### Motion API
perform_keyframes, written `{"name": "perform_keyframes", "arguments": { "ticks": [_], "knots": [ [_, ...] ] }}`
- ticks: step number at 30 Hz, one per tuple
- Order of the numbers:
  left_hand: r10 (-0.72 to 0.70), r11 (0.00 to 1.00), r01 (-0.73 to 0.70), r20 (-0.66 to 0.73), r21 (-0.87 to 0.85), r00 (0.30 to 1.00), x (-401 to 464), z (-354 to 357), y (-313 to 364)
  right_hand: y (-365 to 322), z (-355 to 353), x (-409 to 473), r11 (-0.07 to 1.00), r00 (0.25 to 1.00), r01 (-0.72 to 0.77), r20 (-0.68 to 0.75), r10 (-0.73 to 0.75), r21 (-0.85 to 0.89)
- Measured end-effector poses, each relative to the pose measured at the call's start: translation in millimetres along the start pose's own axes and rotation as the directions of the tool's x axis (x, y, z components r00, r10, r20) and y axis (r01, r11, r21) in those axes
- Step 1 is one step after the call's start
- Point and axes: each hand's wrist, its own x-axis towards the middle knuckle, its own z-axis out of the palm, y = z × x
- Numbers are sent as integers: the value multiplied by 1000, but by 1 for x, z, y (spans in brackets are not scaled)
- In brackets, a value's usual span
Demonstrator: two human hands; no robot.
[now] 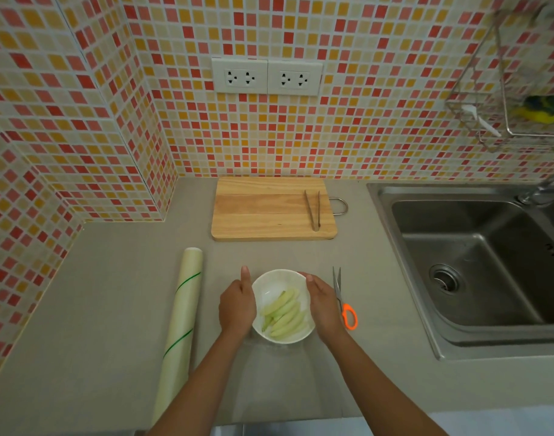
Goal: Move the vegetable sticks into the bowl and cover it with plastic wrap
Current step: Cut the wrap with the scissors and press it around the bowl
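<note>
A white bowl (pixel 278 278) stands on the grey counter near the front edge, with several pale green vegetable sticks (pixel 285 313) lying inside. A clear sheet of plastic wrap (pixel 278 372) lies over the bowl and trails toward me on the counter. My left hand (pixel 236 305) presses against the bowl's left side, thumb raised. My right hand (pixel 324 305) cups the bowl's right side. The plastic wrap roll (pixel 182 313) lies lengthwise to the left of the bowl.
Orange-handled scissors (pixel 343 302) lie just right of my right hand. A wooden cutting board (pixel 269 209) with metal tongs (pixel 313 209) sits behind the bowl. A steel sink (pixel 477 262) fills the right side. A wire rack (pixel 514 89) hangs on the tiled wall.
</note>
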Motion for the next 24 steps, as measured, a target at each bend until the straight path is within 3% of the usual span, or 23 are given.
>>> {"name": "perform_keyframes", "arguments": {
  "ticks": [6, 12, 18, 24],
  "knots": [
    [-81, 997, 80, 44, 6, 996, 6, -1, 0, 0, -2, -1, 999, 1000, -26, -15, 25, -38],
    [-58, 978, 62, 27, -197, 998, 8, -4, -3, -1, -3, 0, 999, 999, -31, -34, 29, -41],
    [-73, 968, 102, 133, -228, 988, 10, -4, -2, 0, -3, 1, 998, 999, -23, -50, 20, -65],
    [-152, 876, 218, 184, -430, 971, 14, -4, -7, -1, -3, 1, 997, 996, -30, -81, 24, -67]
  ]
}}
